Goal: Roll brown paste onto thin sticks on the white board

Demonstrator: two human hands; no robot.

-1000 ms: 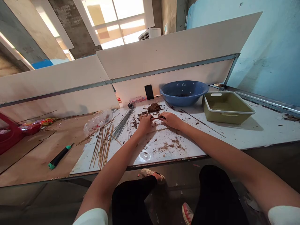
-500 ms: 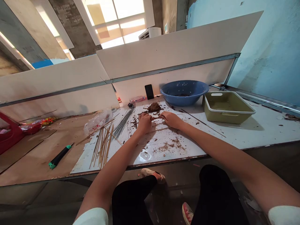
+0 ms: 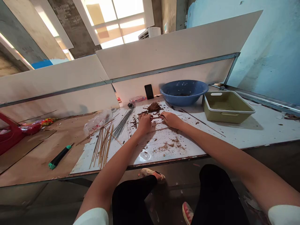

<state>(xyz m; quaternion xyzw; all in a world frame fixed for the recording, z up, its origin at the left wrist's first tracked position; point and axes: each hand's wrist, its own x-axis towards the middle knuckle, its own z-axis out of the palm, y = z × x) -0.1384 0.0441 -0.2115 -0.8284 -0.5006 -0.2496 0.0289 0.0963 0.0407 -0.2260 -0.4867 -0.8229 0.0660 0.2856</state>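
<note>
My left hand point(image 3: 144, 122) is low over the white board point(image 3: 140, 156), its fingers curled closed. My right hand point(image 3: 172, 120) faces it, fingers bent and pinched together. A thin brown stick point(image 3: 155, 117) runs between the fingertips of both hands; its ends are hidden in them. Just beyond the hands sits a dark brown clay-like lump point(image 3: 154, 107) with crumbs and short dark pieces around it. A thin light stick point(image 3: 161, 129) lies on the board just in front of my hands.
Bamboo-like sticks point(image 3: 103, 145) and thin grey wires point(image 3: 124, 125) lie left, near a plastic bag point(image 3: 98, 121) and a green-black screwdriver point(image 3: 59, 157). A phone point(image 3: 148, 92) leans at the back. A blue basin point(image 3: 184, 93) and an olive bin point(image 3: 228, 107) stand right. Brown crumbs point(image 3: 172, 145) litter the front.
Both hands stay nearly in place on the stick. Only slight finger movement shows; the objects around have not moved.
</note>
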